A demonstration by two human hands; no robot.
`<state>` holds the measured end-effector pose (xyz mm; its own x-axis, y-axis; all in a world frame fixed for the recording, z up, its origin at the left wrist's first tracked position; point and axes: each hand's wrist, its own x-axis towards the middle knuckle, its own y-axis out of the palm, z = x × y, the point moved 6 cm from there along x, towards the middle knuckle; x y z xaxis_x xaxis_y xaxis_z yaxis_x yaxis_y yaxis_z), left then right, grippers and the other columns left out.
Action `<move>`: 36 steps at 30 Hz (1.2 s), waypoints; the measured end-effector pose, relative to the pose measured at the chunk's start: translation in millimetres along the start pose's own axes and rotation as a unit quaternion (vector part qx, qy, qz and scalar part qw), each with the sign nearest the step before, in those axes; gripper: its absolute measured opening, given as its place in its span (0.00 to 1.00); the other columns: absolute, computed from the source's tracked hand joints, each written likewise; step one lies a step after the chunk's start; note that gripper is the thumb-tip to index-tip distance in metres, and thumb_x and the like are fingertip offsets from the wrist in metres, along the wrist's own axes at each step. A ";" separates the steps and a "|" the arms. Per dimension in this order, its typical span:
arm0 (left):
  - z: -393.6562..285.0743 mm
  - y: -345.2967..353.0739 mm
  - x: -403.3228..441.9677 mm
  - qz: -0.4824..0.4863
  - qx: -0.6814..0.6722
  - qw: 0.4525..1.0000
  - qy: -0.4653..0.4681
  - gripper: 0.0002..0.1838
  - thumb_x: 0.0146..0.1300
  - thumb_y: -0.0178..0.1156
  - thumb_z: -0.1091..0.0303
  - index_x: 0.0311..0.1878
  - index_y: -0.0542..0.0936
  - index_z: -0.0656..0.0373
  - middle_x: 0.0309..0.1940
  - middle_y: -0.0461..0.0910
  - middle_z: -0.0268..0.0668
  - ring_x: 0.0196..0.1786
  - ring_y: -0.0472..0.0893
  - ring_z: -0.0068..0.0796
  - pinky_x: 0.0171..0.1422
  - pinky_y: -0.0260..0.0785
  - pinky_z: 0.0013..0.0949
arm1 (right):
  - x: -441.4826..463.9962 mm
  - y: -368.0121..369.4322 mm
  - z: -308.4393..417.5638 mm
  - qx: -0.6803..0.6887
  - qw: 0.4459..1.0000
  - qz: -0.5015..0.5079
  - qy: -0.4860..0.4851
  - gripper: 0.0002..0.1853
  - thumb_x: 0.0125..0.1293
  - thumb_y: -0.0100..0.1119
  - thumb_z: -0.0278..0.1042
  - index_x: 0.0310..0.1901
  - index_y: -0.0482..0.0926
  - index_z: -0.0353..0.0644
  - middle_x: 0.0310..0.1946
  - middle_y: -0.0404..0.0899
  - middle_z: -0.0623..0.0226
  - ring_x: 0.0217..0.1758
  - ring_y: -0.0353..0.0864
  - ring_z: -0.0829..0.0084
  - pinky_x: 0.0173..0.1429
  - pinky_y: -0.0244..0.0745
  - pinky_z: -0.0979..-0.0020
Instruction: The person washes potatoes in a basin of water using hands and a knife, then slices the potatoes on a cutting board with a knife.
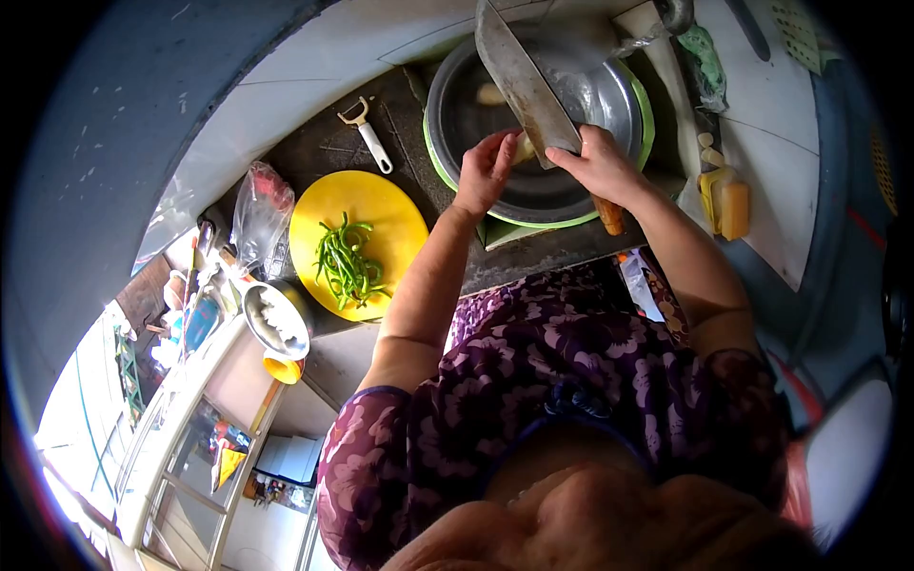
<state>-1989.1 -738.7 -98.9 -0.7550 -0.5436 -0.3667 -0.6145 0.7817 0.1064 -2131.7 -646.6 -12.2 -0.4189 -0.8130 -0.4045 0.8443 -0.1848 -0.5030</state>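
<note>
My right hand (602,162) is closed on a large cleaver (526,84), whose wide, stained blade points up and left over a metal basin (440,143). The wooden end of its handle shows below my wrist. Close by the blade's lower edge, my left hand (487,173) pinches a small pale yellowish piece of food (525,148); its exact kind is unclear. Another pale piece (490,93) lies inside the basin, partly beside the blade. Water (640,43) runs from the tap (677,15) toward the basin, which sits within a green rim (648,124).
Green peppers (347,266) lie on a round yellow board (405,214) at the left. A peeler (369,138) rests on the dark counter above it. A plastic bag (262,214) and a metal bowl (276,319) stand further left. Soap (734,209) is at the right.
</note>
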 end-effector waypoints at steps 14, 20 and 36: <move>1.6 7.1 -6.2 0.114 -0.219 0.966 -0.073 0.21 0.75 0.49 0.55 0.60 0.76 0.58 0.36 0.80 0.32 0.28 0.70 0.17 0.31 0.63 0.21 | 11.1 -2.8 -25.1 0.156 0.985 0.069 0.028 0.21 0.64 0.63 0.39 0.51 0.76 0.31 0.42 0.82 0.60 0.46 0.80 0.72 0.52 0.73 0.69; -5.4 25.5 5.8 0.192 -0.362 0.902 -0.137 0.26 0.75 0.42 0.47 0.70 0.64 0.48 0.42 0.75 0.35 0.24 0.65 0.20 0.26 0.56 0.23 | 10.0 -20.8 -13.3 0.132 0.991 -0.013 -0.025 0.22 0.64 0.64 0.42 0.51 0.76 0.32 0.42 0.82 0.58 0.45 0.81 0.71 0.50 0.74 0.70; -13.6 70.6 90.7 0.203 -0.522 0.804 -0.199 0.22 0.75 0.43 0.52 0.59 0.72 0.57 0.33 0.71 0.33 0.33 0.69 0.27 0.33 0.64 0.28 | -16.1 -53.3 -40.6 0.096 0.991 -0.072 0.060 0.17 0.67 0.62 0.40 0.46 0.77 0.32 0.36 0.82 0.65 0.33 0.81 0.77 0.35 0.74 0.74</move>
<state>-2104.0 -737.0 -112.1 -0.9367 -0.0042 -0.3501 -0.3494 0.0743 0.9340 -2183.5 -601.2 -10.0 -0.5670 -0.7008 -0.4328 0.8158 -0.4054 -0.4125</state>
